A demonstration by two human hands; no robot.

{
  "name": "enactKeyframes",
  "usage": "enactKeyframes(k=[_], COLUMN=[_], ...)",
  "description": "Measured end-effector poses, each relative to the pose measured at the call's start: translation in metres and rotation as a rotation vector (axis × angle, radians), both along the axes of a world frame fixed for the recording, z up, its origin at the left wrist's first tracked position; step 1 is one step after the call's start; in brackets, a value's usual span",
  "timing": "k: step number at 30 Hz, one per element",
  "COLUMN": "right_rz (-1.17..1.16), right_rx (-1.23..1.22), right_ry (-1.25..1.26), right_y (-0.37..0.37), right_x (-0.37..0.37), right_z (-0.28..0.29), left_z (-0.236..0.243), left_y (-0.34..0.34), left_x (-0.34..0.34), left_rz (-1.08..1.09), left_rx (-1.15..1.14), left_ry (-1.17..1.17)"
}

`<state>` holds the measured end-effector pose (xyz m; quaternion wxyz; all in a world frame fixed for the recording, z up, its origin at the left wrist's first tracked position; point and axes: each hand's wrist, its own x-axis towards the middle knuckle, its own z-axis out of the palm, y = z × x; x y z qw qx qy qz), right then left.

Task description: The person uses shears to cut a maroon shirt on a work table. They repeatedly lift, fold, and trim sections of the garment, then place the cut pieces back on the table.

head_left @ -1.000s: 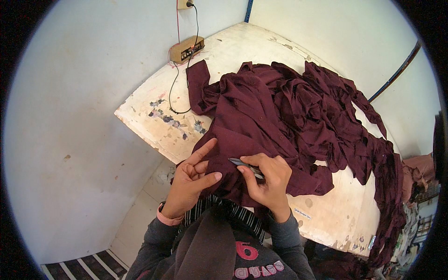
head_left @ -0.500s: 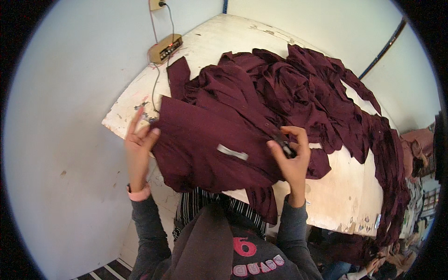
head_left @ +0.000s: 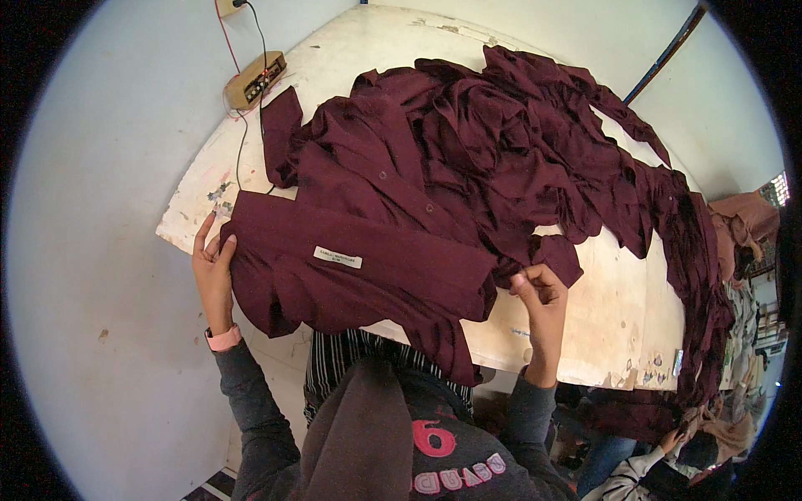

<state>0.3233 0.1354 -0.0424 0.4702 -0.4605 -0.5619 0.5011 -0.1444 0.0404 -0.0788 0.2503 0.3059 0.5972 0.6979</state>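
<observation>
A maroon shirt (head_left: 393, 238) lies partly over the near table edge, its collar band stretched flat between my hands. A small white label (head_left: 337, 256) sits on that band, and buttons show on the front placket behind it. My left hand (head_left: 215, 271) pinches the shirt's left edge between thumb and fingers, the index finger pointing outward. At the other end my right hand (head_left: 541, 305) is closed on the shirt's right edge, thumb against fingertips. Whether its palm holds anything else is hidden.
More maroon garments (head_left: 535, 142) are heaped across the pale worn table (head_left: 601, 334) and hang over its right side. A brown power box (head_left: 256, 79) with cords stands by the left wall. Another person's hand (head_left: 671, 440) shows at lower right.
The shirt has been pulled flatter and its label now faces up squarely. My left hand has shifted left. A small dark tool seen in my right hand no longer shows.
</observation>
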Motion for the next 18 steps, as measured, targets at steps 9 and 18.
enactKeyframes(k=[9,18], right_rz=[0.166,0.370], right_rx=[-0.036,0.754], right_ry=[-0.317,-0.532], right_y=[0.000,-0.018], right_x=[-0.029,-0.074], right_z=[0.009,0.060], left_z=[-0.007,0.104], left_y=[0.002,-0.007], left_x=[0.009,0.164], left_rz=[0.522,-0.286], left_rx=[-0.133,-0.037], left_ry=[1.058,0.976])
